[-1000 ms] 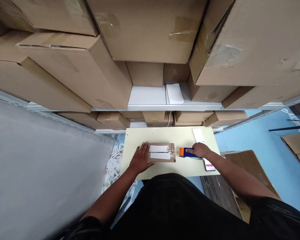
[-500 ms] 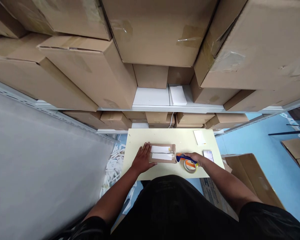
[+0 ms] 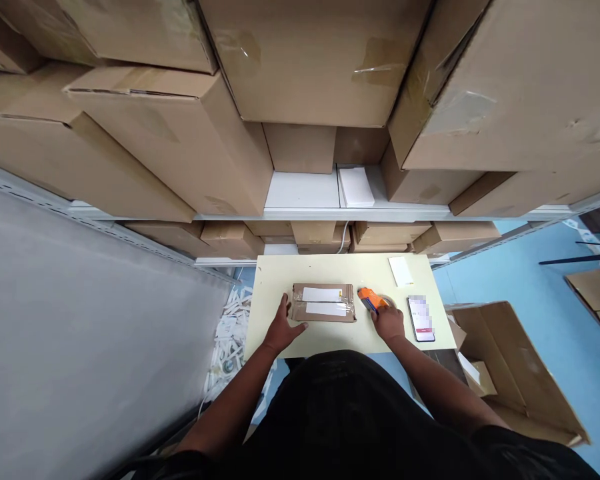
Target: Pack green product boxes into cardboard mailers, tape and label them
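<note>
On the cream tabletop (image 3: pixel 330 267) lies a small flat cardboard box (image 3: pixel 300 317) with two white labels and a strip of clear tape across its middle. My left hand (image 3: pixel 282 327) is at the box's left end, thumb and fingers spread, with nothing in it; whether it touches the box is hard to tell. To the right of the box, my right hand (image 3: pixel 390 323) is closed on an orange and blue tape dispenser (image 3: pixel 373 299), which rests on its side on the table. The hand partly hides the tape roll.
A phone (image 3: pixel 421 320) and a white stack of paper (image 3: pixel 401 271) lie at the table's right. An open cardboard box (image 3: pixel 510 360) stands on the floor beside it. Paper strips (image 3: pixel 227 340) litter the floor at left. Shelves (image 3: pixel 300 213) of cartons rise behind.
My left hand has come off the box's top to its left end. My right hand has moved the tape dispenser away from the box's right end and turned it over. The phone shows more fully.
</note>
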Demonstrator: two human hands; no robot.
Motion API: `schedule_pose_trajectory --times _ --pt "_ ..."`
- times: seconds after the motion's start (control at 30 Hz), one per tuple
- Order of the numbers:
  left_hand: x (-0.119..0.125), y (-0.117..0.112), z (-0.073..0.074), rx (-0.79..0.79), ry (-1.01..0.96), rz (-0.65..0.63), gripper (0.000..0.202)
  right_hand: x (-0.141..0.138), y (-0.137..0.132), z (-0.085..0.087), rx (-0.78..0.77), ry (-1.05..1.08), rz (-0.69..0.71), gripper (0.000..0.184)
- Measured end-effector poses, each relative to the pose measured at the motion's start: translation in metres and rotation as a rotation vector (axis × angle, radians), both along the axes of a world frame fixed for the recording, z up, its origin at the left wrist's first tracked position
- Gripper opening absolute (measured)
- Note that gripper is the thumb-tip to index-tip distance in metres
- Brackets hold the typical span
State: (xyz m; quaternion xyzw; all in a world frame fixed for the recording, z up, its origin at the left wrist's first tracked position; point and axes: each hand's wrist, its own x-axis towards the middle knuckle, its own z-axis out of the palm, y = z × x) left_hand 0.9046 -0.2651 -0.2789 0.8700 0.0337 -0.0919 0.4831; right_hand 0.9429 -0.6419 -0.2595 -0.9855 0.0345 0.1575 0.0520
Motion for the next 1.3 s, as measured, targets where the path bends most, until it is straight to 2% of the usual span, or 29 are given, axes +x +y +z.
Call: schedule_pose_trajectory --times 0.03,0.1,0.2,0.27,0.33,0.4,0.47,0.6,0.7,0.8,0.9,0.97,1.03,1.13,1.23,1.3 --pt "-0.004 0.003 -0.006 -0.06 0.053 0.0 0.116 -0.002 0.002 -0.003 -0.021 -0.011 -0.005 0.037" --pt "-0.011 0.007 -0.017 -0.14 0.117 -0.005 0.109 -0.008 0.004 -0.005 -0.027 -0.081 -0.032 0.05" --pt "-0.013 0.008 -0.025 -0.216 0.144 0.012 0.101 -0.018 0.01 -0.006 0.136 -0.141 0.054 0.077" --pt "-0.011 0.003 -0.023 -0.252 0.145 0.011 0.094 -0.022 0.02 -0.007 0.345 -0.093 0.166 0.084" --pt "-0.009 -0.003 -0.016 -0.267 0.143 0.0 0.084 -0.021 0.034 -0.008 0.554 -0.02 0.205 0.084" --pt "-0.008 -0.009 -0.007 -0.246 0.131 0.014 0.076 -0.016 0.048 -0.006 0.709 0.018 0.153 0.078" --pt "-0.006 -0.012 0.003 -0.188 0.106 0.059 0.07 -0.007 0.059 0.0 0.777 0.006 0.059 0.068" --pt "0.01 -0.012 0.016 -0.02 0.044 0.123 0.064 0.022 0.071 0.022 0.701 0.042 -0.093 0.047" --pt "0.033 -0.013 0.018 0.057 0.062 0.119 0.059 0.051 0.081 0.033 0.638 0.149 -0.182 0.05" --pt "0.054 -0.016 0.017 0.086 0.181 0.11 0.053 0.072 0.088 0.035 0.6 0.255 -0.246 0.053" --pt "0.062 -0.017 0.017 0.094 0.242 0.102 0.052 0.071 0.077 0.03 0.629 0.263 -0.253 0.055" --pt "0.057 -0.013 0.019 0.092 0.22 0.124 0.053 0.056 0.057 0.023 0.568 0.095 -0.224 0.053" --pt "0.044 -0.008 0.023 0.101 0.154 0.183 0.054 0.033 0.033 0.012 0.375 -0.1 -0.192 0.047" --pt "0.016 -0.001 0.033 0.122 0.064 0.218 0.045 0.003 0.003 -0.007 0.133 -0.088 -0.132 0.044" --pt "-0.012 0.0 0.05 0.1 0.085 0.092 0.033 -0.006 -0.007 -0.019 0.069 -0.025 -0.077 0.036" --pt "-0.023 -0.005 0.067 0.084 0.089 -0.034 0.029 -0.003 -0.007 -0.018 0.095 -0.032 -0.096 0.032"
